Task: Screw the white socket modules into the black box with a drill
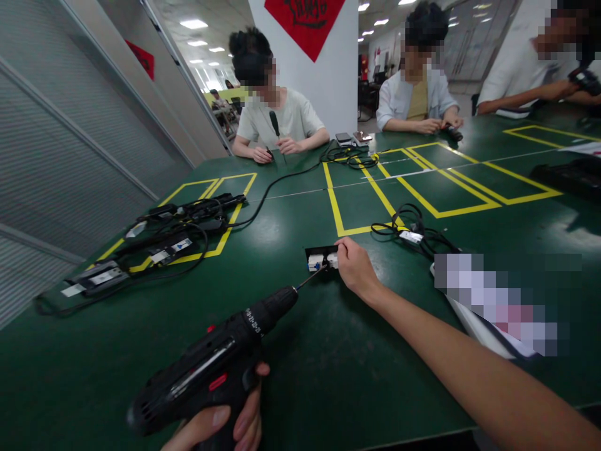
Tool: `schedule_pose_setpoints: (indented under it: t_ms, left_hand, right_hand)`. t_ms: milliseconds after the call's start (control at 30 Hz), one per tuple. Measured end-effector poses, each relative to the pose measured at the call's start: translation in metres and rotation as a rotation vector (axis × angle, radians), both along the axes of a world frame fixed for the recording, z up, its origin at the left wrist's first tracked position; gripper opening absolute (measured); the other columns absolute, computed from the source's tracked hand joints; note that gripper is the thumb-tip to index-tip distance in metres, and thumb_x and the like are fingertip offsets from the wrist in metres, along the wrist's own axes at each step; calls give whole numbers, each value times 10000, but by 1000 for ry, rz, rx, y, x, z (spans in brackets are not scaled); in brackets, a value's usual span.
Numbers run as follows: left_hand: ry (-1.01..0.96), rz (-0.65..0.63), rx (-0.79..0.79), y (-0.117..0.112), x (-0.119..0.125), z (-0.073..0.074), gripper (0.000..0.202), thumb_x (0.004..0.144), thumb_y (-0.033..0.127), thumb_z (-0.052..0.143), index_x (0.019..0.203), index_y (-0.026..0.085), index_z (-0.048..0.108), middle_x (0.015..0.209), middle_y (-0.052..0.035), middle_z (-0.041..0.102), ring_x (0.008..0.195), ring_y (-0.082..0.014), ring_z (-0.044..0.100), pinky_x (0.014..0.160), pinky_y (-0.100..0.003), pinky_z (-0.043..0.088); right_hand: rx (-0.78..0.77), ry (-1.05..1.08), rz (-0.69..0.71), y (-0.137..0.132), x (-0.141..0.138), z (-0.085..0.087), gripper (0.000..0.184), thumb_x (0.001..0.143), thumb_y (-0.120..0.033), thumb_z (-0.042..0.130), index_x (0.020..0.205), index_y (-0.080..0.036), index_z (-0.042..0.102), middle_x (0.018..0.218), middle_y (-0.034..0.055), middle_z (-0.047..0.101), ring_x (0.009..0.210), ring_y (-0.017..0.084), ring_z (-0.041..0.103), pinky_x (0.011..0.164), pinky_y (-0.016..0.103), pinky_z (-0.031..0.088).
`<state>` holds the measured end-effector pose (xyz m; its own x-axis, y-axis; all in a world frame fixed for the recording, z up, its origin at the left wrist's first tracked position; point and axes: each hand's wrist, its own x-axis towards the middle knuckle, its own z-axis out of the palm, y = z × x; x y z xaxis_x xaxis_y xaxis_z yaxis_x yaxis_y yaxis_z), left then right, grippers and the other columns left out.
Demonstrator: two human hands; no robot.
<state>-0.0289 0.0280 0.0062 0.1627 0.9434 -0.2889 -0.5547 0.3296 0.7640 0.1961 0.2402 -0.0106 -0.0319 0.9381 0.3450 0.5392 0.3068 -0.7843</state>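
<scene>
My left hand (235, 416) is wrapped round the handle of a black cordless drill (220, 351) with red buttons. Its long thin bit (310, 278) points up and right, and the tip meets a small black part with white and blue pieces (315, 262). Whether the tip sits in a screw is too small to tell. My right hand (357, 266) pinches the right end of this small part against the green table (291, 338), and its fingers cover that end.
Black cables and adapters with white labels (171, 250) lie to the left. A coiled cable (408, 228) and a pale booklet, partly blurred (493, 307), are on the right. Yellow tape (338, 213) marks rectangles. Across the table, a person (282, 113) holds a screwdriver (275, 123); others sit farther right.
</scene>
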Motion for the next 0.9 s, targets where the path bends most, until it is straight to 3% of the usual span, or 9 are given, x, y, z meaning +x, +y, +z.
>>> schedule_pose_setpoints:
  t_ms: [167,400,900]
  left_hand:
    - [-60,24,-72,1,2,-2,506,751,260,472,1231,98,494,564,-48,558,380,-160,501,426,-332,408]
    - [3,-34,-2,2,1,0,308,767,237,463,1026,124,585,563,-42,549,380,-161,500,431,-345,416]
    - [15,-35,-39,2,6,4,271,754,260,496,965,115,582,553,-25,514,381,-139,468,431,-324,408]
  right_hand:
    - [-10,-5,-61,0,0,0,274,887,-241,295,889,-180,562,837,49,611,768,156,545,677,249,358]
    - [-19,-28,-94,1,1,0,281,890,-246,289,874,-173,560,832,52,612,763,158,543,668,252,353]
    - [-16,-36,-75,0,3,3,294,894,-241,284,894,-168,569,848,62,615,774,161,543,686,257,354]
